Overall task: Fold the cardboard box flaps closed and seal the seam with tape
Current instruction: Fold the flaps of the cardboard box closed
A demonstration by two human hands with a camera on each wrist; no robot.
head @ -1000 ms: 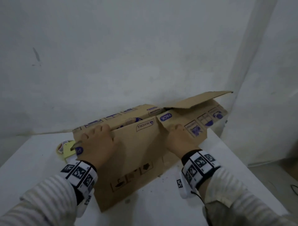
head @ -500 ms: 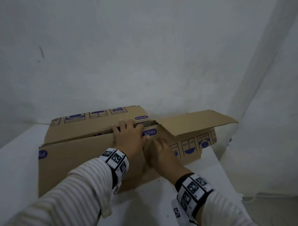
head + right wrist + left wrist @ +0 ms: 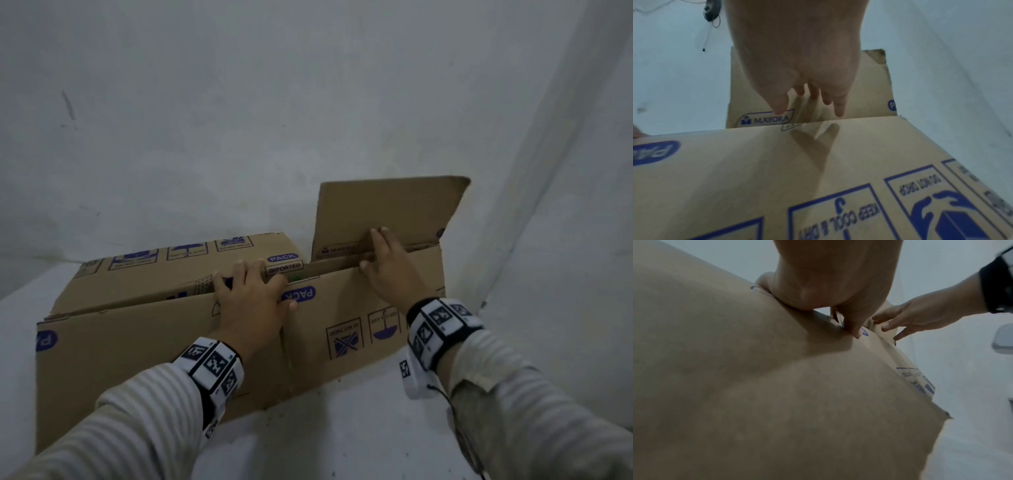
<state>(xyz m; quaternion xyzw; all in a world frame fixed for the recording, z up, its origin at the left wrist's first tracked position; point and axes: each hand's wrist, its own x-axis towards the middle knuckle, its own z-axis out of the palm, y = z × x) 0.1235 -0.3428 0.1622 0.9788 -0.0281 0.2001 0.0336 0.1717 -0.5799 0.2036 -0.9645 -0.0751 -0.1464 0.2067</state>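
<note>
A brown cardboard box [image 3: 137,342] with purple print lies on a white surface against the wall. Its near long flap [image 3: 342,308] and far left flap [image 3: 164,274] are folded down, with a narrow gap between them. My left hand [image 3: 250,298] presses flat across that gap at mid-box, fingers spread. The far right flap [image 3: 387,209] stands upright. My right hand [image 3: 387,270] reaches over the near flap's edge, straight fingers touching the base of the upright flap [image 3: 869,81]. No tape shows in any view.
The white wall [image 3: 308,120] rises directly behind the box, and a wall corner [image 3: 548,171] closes the right side. Bare white surface [image 3: 342,428] lies in front of the box. A dark cable [image 3: 712,14] hangs at the far left in the right wrist view.
My left hand shifted from the box's left end to the middle of the seam. My right hand slid right, and the far right flap swung from level to upright.
</note>
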